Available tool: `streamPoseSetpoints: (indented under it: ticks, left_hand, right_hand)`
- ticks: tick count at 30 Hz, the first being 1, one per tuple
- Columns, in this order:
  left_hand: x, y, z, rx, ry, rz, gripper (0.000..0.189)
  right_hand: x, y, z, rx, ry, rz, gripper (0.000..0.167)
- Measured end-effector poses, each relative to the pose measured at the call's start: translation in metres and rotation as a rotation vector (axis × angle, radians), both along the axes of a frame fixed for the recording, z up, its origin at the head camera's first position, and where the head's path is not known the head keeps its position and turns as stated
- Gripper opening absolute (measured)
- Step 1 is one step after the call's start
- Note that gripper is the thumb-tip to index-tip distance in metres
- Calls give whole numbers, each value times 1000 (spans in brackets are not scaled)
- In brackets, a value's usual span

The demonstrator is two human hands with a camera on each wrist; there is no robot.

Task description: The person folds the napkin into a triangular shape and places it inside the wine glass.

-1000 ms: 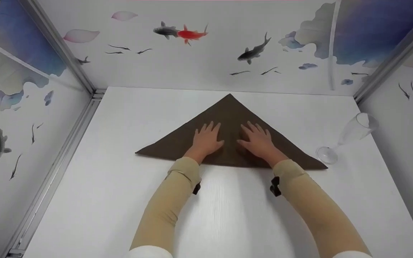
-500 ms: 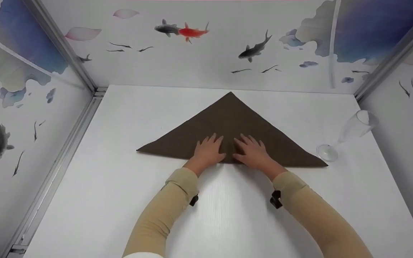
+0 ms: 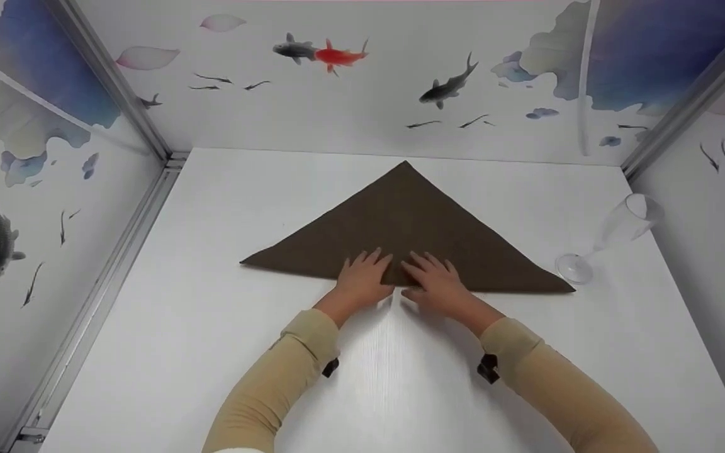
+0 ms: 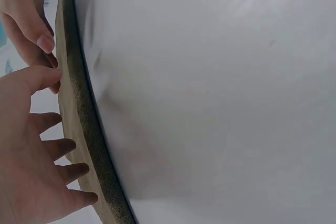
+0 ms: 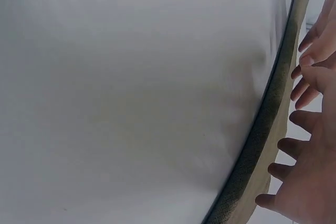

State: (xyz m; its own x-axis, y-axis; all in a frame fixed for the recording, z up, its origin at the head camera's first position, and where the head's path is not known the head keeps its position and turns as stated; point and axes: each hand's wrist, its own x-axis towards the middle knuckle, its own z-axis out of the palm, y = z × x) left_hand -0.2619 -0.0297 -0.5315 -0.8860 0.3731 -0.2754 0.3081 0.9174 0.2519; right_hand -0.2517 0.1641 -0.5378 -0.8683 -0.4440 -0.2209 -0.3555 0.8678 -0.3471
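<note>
Lying flat: brown triangular cloth (image 3: 405, 217), seemingly folded.

Long, tan sleeves (image 3: 268, 390) end in wide cuffs (image 3: 311, 333), with a small black device (image 3: 488, 369) beside each.

on the white bench (image 3: 148, 352), a brown triangular cloth (image 3: 403, 220) is laid, and a clear stemmed glass (image 3: 622, 225) is placed beside it.
</note>
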Motion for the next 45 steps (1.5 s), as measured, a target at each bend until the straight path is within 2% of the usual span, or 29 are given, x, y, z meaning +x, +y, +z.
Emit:
streamPoseSetpoints:
  ticks: [7, 13, 18, 24, 34, 45]
  left_hand:
    - [15, 0, -5, -38, -7, -59, 65]
    - [24, 0, -14, -125, 13, -123, 66]
    - [27, -3, -17, -129, 14, -128, 67]
    - [29, -7, -14, -95, -20, -123, 68]
    - [32, -12, -14, -98, -26, -137, 71]
    - [35, -13, -12, -94, -27, -136, 72]
  right_hand:
    - [11, -2, -3, 47, 16, 47, 67]
    - [17, 2, -7, 78, -8, 74, 68]
    - [20, 7, -12, 103, -46, 96, 73]
    - [24, 15, -15, 137, -36, 122, 80]
    - [35, 30, -16, 157, -24, 45, 87]
    - [38, 55, -15, 181, -16, -39, 93]
